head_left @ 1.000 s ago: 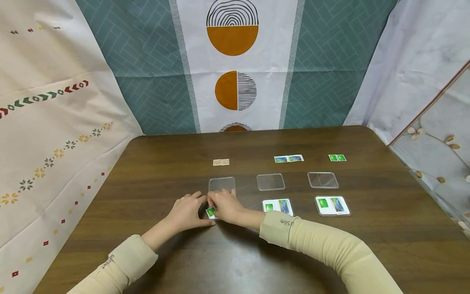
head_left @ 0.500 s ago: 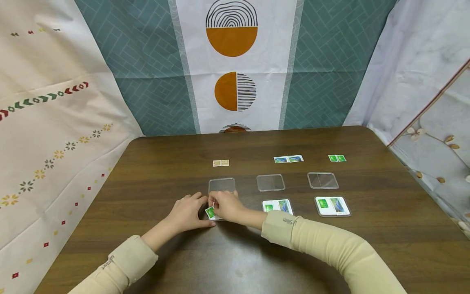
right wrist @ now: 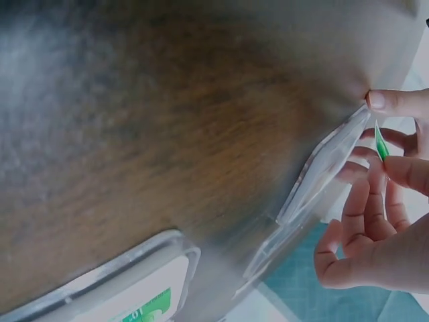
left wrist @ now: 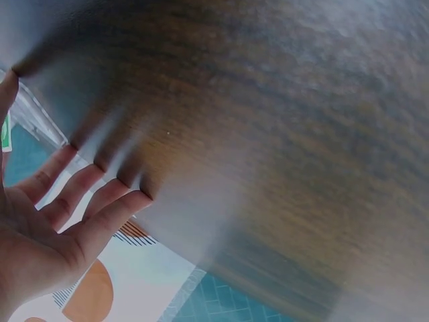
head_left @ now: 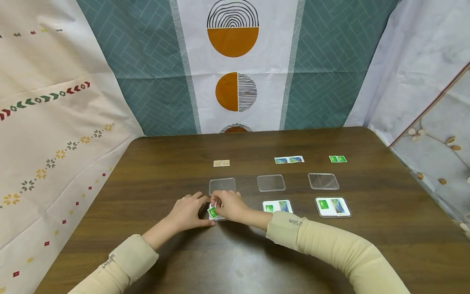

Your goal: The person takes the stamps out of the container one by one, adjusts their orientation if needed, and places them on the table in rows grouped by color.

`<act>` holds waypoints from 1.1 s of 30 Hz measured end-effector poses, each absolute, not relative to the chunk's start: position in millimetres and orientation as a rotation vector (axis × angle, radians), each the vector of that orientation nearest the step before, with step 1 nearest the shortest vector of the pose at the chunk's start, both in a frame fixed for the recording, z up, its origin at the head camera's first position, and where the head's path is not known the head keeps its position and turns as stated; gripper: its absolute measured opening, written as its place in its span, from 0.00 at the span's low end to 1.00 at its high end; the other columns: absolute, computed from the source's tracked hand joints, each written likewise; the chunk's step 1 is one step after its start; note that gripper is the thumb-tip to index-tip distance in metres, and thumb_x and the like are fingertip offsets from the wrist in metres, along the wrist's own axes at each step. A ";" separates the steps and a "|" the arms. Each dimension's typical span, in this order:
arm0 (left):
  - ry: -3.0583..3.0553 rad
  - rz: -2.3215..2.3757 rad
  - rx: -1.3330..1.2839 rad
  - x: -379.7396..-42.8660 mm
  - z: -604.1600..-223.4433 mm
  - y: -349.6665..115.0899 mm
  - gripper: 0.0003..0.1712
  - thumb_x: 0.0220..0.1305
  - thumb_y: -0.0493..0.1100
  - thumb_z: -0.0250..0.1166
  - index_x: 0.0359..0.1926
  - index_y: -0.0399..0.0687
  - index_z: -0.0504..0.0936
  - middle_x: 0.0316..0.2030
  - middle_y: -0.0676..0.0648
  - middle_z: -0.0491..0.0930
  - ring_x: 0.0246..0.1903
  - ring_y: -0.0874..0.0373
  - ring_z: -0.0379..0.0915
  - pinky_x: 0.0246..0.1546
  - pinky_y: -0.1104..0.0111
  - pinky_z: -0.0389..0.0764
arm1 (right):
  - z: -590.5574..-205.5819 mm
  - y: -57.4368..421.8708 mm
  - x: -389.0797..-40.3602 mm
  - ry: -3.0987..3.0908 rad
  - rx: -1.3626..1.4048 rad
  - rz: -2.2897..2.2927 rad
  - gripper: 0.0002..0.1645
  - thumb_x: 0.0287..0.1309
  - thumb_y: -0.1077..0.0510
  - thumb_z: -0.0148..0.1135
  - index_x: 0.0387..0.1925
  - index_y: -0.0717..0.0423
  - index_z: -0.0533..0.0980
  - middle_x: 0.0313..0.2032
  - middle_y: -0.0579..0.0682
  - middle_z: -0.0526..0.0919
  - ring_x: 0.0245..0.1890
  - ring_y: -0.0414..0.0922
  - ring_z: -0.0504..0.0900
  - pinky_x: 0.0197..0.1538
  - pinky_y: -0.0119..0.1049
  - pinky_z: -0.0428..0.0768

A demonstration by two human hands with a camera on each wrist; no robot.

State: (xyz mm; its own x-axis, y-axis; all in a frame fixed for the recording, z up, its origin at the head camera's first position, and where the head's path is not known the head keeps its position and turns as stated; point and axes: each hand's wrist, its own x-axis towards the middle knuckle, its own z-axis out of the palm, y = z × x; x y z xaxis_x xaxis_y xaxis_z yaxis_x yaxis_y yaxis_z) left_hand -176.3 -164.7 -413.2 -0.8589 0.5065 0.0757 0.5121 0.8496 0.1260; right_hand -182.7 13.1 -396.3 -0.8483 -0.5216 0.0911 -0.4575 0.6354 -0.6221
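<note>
My right hand pinches a small green postage stamp between thumb and index finger. Seen edge-on in the right wrist view, the stamp is raised and tilted over a clear plastic case. A white insert shows in that case in the head view, partly hidden by the hand. Along the case's left side lies my left hand, its thumb at the near corner. The left wrist view shows that hand's fingers fairly straight, with the tips at the case's edge and the table.
Two cases with white inserts and stamps, a middle one and a right one, lie to the right. Behind are three clear covers. Farther back lie beige stamps, blue stamps and green stamps in pairs.
My right hand has shifted slightly to the right, taking the pinched green stamp along, and the stamp has turned a little. My left hand has stayed beside the case.
</note>
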 end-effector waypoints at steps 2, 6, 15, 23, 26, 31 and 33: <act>-2.987 -0.226 -0.813 -175.8 -413.1 -164.5 0.38 0.38 0.65 0.73 0.48 0.48 0.80 0.33 0.50 0.75 0.25 0.54 0.71 0.24 0.59 0.76 | -395.6 14.7 -182.6 2.743 -0.829 -1.020 0.10 0.43 0.69 0.62 0.28 0.53 0.75 0.23 0.46 0.80 0.24 0.37 0.73 0.34 0.33 0.58; -2.989 -0.226 -0.810 -175.5 -412.4 -164.4 0.38 0.38 0.65 0.73 0.48 0.48 0.80 0.34 0.50 0.76 0.26 0.54 0.72 0.25 0.58 0.76 | -394.1 17.2 -182.7 2.739 -0.828 -1.031 0.10 0.43 0.69 0.61 0.28 0.53 0.75 0.24 0.46 0.80 0.25 0.38 0.73 0.35 0.34 0.59; -2.974 -0.235 -0.812 -175.4 -414.0 -163.6 0.38 0.38 0.65 0.73 0.48 0.49 0.80 0.37 0.49 0.78 0.29 0.51 0.75 0.27 0.57 0.77 | -393.9 24.2 -181.7 2.738 -0.865 -1.046 0.09 0.43 0.69 0.59 0.27 0.53 0.75 0.24 0.47 0.80 0.24 0.37 0.73 0.35 0.34 0.61; -2.972 -0.234 -0.807 -176.2 -414.5 -163.6 0.38 0.38 0.64 0.74 0.48 0.47 0.81 0.39 0.48 0.79 0.30 0.49 0.76 0.27 0.56 0.77 | -391.7 33.4 -181.4 2.735 -0.850 -1.086 0.09 0.43 0.69 0.60 0.27 0.54 0.75 0.22 0.44 0.77 0.22 0.36 0.70 0.35 0.34 0.62; -2.961 -0.233 -0.808 -176.1 -414.8 -164.3 0.38 0.37 0.64 0.74 0.47 0.48 0.81 0.37 0.48 0.78 0.28 0.51 0.75 0.26 0.57 0.77 | -391.3 37.7 -181.2 2.718 -0.840 -1.104 0.08 0.44 0.69 0.61 0.27 0.54 0.75 0.21 0.44 0.77 0.21 0.36 0.69 0.33 0.32 0.63; -2.956 -0.233 -0.807 -175.9 -414.8 -163.8 0.38 0.36 0.64 0.74 0.47 0.48 0.81 0.35 0.49 0.78 0.27 0.52 0.74 0.25 0.58 0.76 | -392.2 45.3 -181.5 2.721 -0.855 -1.120 0.08 0.43 0.70 0.59 0.27 0.56 0.75 0.21 0.45 0.77 0.20 0.35 0.68 0.30 0.29 0.64; -2.958 -0.233 -0.805 -175.9 -414.5 -163.4 0.38 0.36 0.64 0.74 0.47 0.48 0.81 0.35 0.49 0.78 0.28 0.51 0.75 0.26 0.58 0.76 | -392.4 48.2 -181.5 2.718 -0.856 -1.131 0.08 0.43 0.71 0.58 0.26 0.56 0.74 0.21 0.46 0.77 0.20 0.35 0.68 0.28 0.27 0.65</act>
